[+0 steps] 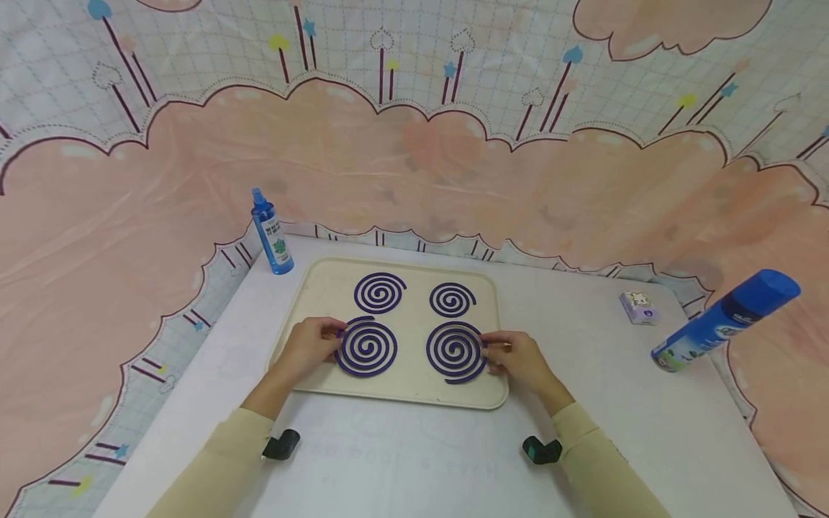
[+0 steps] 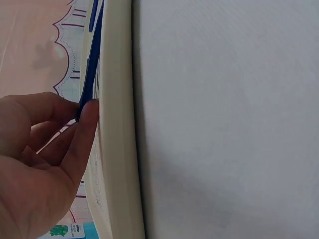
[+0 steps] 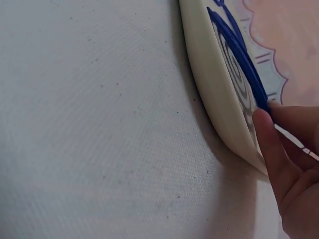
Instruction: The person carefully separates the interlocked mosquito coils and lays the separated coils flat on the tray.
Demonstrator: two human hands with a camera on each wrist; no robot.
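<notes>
Two dark blue mosquito coils lie at the back of a cream tray (image 1: pixel 411 388), a left one (image 1: pixel 379 293) and a smaller right one (image 1: pixel 451 299). My left hand (image 1: pixel 309 345) pinches the outer edge of the front left coil (image 1: pixel 368 349) between thumb and fingers. In the left wrist view that coil (image 2: pixel 90 69) stands slightly off the tray at the hand's end. The front right coil (image 1: pixel 455 350) has its right edge pinched by my right hand (image 1: pixel 521 357). The right wrist view shows this coil (image 3: pixel 244 55) raised, its spiral shadow on the tray beneath.
A blue spray bottle (image 1: pixel 275 234) stands behind the tray's left corner. On the right are a small purple-and-white box (image 1: pixel 638 308) and a tall blue aerosol can (image 1: pixel 722 324). The white table (image 1: pixel 414 460) meets a patterned cloth (image 1: pixel 388 173) at the back.
</notes>
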